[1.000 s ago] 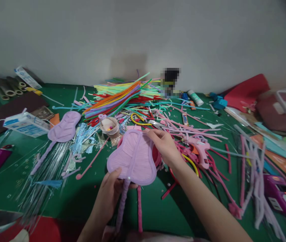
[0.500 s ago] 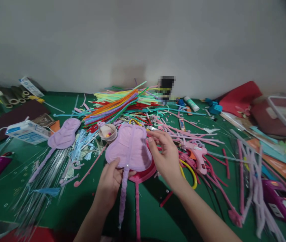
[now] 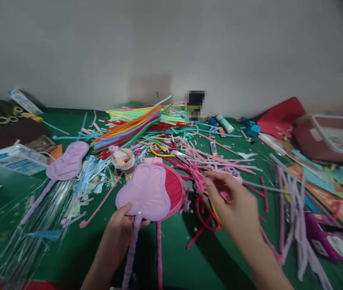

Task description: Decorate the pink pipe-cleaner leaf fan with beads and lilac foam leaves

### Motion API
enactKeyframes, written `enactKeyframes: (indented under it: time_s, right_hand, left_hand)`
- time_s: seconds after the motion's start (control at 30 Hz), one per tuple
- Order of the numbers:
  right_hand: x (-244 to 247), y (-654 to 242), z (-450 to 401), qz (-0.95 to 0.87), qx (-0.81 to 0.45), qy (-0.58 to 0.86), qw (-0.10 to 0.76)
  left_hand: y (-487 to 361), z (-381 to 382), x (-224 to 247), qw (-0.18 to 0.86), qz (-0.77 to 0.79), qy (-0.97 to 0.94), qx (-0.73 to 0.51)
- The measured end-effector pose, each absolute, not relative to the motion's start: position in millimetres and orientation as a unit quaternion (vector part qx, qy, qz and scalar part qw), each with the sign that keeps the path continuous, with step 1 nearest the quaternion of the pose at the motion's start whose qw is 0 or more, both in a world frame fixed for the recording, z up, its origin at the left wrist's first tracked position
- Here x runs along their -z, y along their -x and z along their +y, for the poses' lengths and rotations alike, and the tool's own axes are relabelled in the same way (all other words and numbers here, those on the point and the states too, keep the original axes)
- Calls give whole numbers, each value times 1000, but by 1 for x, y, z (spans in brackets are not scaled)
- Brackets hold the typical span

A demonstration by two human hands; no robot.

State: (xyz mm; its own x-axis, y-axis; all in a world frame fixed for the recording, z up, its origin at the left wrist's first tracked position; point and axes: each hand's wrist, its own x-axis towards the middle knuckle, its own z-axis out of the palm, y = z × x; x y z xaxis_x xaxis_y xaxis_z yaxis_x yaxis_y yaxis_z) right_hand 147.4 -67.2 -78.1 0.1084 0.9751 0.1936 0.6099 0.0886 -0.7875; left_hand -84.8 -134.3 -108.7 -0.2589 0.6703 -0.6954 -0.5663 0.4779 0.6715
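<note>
My left hand (image 3: 119, 229) grips a lilac fan (image 3: 144, 191) low on its lobed face, where a small white bead sits above the wrapped lilac handle. Behind that fan, a red fan (image 3: 175, 187) with a pink rim and pink stem is partly covered. Over the pink pipe cleaners (image 3: 200, 183), my right hand (image 3: 234, 205) is curled with thumb and index tips close together; whatever they hold is too small or hidden to name. Red-handled scissors (image 3: 209, 219) lie beside its thumb. The pink glue gun is mostly hidden behind this hand.
Another lilac fan (image 3: 67, 161) lies at left near a white-and-blue box (image 3: 20, 159). A paper cup (image 3: 123, 159) holds beads. Behind are bundled coloured pipe cleaners (image 3: 135, 127) and yellow-handled scissors (image 3: 159, 150). At right are a purple device (image 3: 331, 237) and a plastic bin (image 3: 337, 135).
My right hand has left the lilac fan's edge and moved right and down over the pink pipe cleaners. The lilac fan, still in my left hand, has shifted left and lower, uncovering more red fan.
</note>
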Motion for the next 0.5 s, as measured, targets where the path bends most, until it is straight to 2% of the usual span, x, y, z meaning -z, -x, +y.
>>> enactKeyframes:
  time_s: [0.1, 0.2, 0.27, 0.4, 0.5]
  right_hand:
    - [75, -194, -59, -586, -131, 741, 301]
    - [85, -231, -52, -580, -93, 796, 150]
    - [98, -243, -49, -574, -71, 812, 81]
    - [125, -239, -46, -576, -108, 807, 69]
    - [133, -231, -43, -551, -138, 817, 100]
  left_hand:
    - [91, -137, 110, 644, 602, -36, -471]
    - [94, -135, 112, 606, 651, -53, -453]
    - [96, -132, 113, 585, 684, -57, -432]
    - [103, -129, 113, 556, 724, -157, -376]
    - [113, -136, 106, 408, 759, -396, -317]
